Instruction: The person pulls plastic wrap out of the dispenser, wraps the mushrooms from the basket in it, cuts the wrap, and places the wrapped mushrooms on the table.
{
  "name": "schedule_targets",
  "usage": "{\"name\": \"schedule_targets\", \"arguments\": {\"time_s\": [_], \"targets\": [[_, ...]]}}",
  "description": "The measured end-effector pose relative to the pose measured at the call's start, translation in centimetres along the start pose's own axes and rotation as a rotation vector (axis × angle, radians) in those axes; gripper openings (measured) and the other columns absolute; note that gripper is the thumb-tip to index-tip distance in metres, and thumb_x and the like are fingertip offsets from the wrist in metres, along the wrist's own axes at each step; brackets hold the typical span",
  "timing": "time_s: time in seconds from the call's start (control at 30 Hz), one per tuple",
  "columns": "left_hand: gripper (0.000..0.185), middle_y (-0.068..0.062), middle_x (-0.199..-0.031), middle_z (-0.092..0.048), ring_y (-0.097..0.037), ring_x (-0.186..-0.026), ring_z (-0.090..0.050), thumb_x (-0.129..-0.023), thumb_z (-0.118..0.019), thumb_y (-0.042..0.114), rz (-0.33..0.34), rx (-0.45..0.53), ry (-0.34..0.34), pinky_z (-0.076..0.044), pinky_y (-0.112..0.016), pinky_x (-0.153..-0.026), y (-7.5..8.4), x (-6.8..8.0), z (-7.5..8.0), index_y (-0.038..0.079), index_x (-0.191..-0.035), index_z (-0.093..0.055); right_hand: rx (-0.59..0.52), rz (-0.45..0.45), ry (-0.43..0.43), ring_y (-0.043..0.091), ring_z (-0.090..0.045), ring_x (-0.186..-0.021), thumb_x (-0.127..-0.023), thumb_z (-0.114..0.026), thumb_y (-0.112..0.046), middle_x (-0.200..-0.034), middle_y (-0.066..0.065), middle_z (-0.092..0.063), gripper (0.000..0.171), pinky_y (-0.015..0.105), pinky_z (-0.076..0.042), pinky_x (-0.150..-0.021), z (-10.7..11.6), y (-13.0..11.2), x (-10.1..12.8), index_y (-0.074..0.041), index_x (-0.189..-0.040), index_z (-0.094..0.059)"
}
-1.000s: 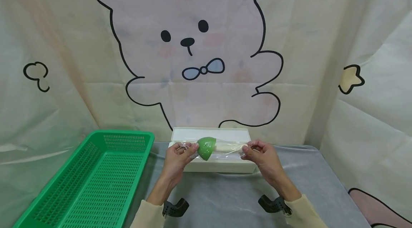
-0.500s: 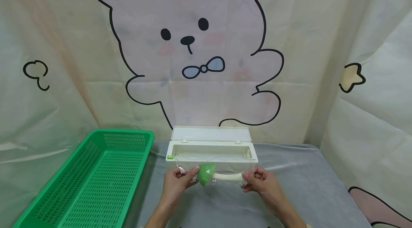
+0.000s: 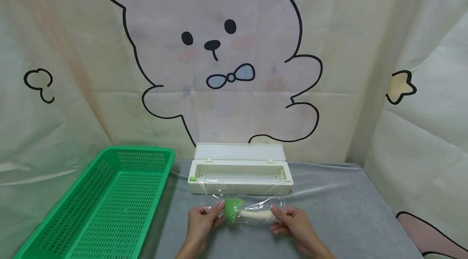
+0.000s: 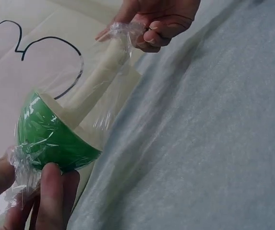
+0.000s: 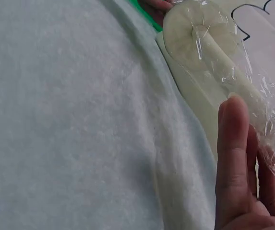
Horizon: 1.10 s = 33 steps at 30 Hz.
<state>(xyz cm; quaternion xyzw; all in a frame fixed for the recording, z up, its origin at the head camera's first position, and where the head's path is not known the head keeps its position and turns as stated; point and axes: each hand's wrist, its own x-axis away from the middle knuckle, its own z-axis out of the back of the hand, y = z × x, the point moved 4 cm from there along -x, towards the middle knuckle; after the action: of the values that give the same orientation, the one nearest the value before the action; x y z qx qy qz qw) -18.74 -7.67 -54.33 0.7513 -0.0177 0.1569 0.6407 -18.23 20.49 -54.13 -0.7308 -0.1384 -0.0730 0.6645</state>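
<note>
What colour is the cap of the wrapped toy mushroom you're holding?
Green, on a cream stem; the plastic-wrapped toy mushroom's cap shows best in the left wrist view.

The surface (image 3: 340,210) is covered with a grey, felt-like cloth. Behind its far edge a pale cream curtain (image 3: 73,48) is hung as a backdrop; a large cartoon rabbit (image 3: 219,48) with a blue bow tie is printed on it in black outline. A small yellow star (image 3: 400,87) is printed beyond the right edge. Even, soft lighting is provided throughout.
</note>
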Motion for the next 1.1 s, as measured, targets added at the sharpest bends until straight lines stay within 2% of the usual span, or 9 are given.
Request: {"name": "schedule_targets", "arguments": {"time_s": [0.1,0.33,0.43,0.57,0.73,0.9,1.0,1.1], "targets": [[0.034,-0.005,-0.073,-0.062,-0.012,-0.061,-0.068,-0.090,-0.080,0.020,0.021,0.037,-0.005,-0.061,-0.029,-0.066,-0.5,-0.4,0.0,0.001,-0.070,-0.059,0.006,-0.015,0.030,0.019,-0.071,-0.064,-0.096,-0.073,-0.027,-0.076,0.008,-0.068,0.038,0.032,-0.061,-0.064,0.1,0.2,-0.6,-0.009,-0.068,-0.055],[0.030,-0.015,-0.080,-0.072,-0.018,-0.068,-0.074,-0.103,-0.062,0.015,0.064,0.108,-0.037,-0.061,-0.032,-0.070,-1.4,-1.3,0.8,-0.013,-0.094,-0.064,0.047,-0.076,0.054,0.016,-0.070,-0.057,-0.098,-0.070,-0.034,-0.070,0.010,-0.068,0.041,0.029,-0.060,-0.059,0.6,0.8,-1.5,-0.002,-0.073,-0.061],[0.022,-0.017,-0.081,-0.072,-0.019,-0.067,-0.073,-0.101,-0.062,0.007,0.057,0.086,-0.033,-0.061,-0.033,-0.068,-1.3,-1.5,1.2,-0.015,-0.102,-0.060,0.106,-0.077,0.069,0.016,-0.069,-0.055,-0.097,-0.070,-0.037,-0.068,0.009,-0.067,0.045,0.030,-0.060,-0.056,0.5,0.9,-1.9,0.001,-0.075,-0.062],[0.018,-0.017,-0.080,-0.071,-0.018,-0.064,-0.071,-0.095,-0.066,-0.004,0.013,0.027,-0.025,-0.061,-0.032,-0.064,-1.0,-1.8,1.6,-0.014,-0.106,-0.056,0.183,-0.061,0.097,0.017,-0.069,-0.054,-0.096,-0.072,-0.040,-0.067,0.010,-0.067,0.049,0.032,-0.059,-0.054,0.4,0.9,-2.5,0.003,-0.074,-0.060],[0.017,-0.017,-0.075,-0.072,-0.019,-0.060,-0.071,-0.090,-0.072,-0.004,-0.056,-0.138,0.001,-0.060,-0.029,-0.058,-0.6,-2.4,2.1,-0.015,-0.100,-0.064,0.331,-0.063,0.121,0.015,-0.065,-0.049,-0.093,-0.074,-0.043,-0.062,0.009,-0.065,0.050,0.030,-0.057,-0.049,0.8,1.0,-3.2,0.000,-0.072,-0.060],[0.014,-0.012,-0.071,-0.072,-0.016,-0.054,-0.068,-0.085,-0.077,0.000,-0.093,-0.311,0.040,-0.058,-0.027,-0.052,-0.1,-3.1,2.8,-0.011,-0.093,-0.072,0.558,0.017,0.099,0.011,-0.058,-0.040,-0.092,-0.075,-0.044,-0.054,0.005,-0.061,0.050,0.028,-0.052,-0.041,0.7,0.5,-3.5,-0.004,-0.067,-0.058],[0.010,-0.005,-0.066,-0.069,-0.014,-0.049,-0.064,-0.084,-0.078,0.004,-0.133,-0.459,0.066,-0.054,-0.028,-0.048,0.4,-3.4,2.9,-0.005,-0.088,-0.075,0.703,0.088,0.107,0.010,-0.054,-0.037,-0.091,-0.075,-0.044,-0.048,0.001,-0.057,0.049,0.027,-0.048,-0.039,0.4,0.0,-3.3,-0.007,-0.064,-0.056],[0.011,0.001,-0.064,-0.065,-0.011,-0.052,-0.059,-0.082,-0.081,0.012,-0.179,-0.656,0.093,-0.049,-0.029,-0.051,1.2,-3.6,3.1,0.002,-0.082,-0.077,0.857,0.143,0.166,0.010,-0.051,-0.043,-0.089,-0.076,-0.046,-0.050,-0.003,-0.053,0.049,0.027,-0.042,-0.043,0.2,-0.6,-3.0,-0.012,-0.061,-0.054]]}}
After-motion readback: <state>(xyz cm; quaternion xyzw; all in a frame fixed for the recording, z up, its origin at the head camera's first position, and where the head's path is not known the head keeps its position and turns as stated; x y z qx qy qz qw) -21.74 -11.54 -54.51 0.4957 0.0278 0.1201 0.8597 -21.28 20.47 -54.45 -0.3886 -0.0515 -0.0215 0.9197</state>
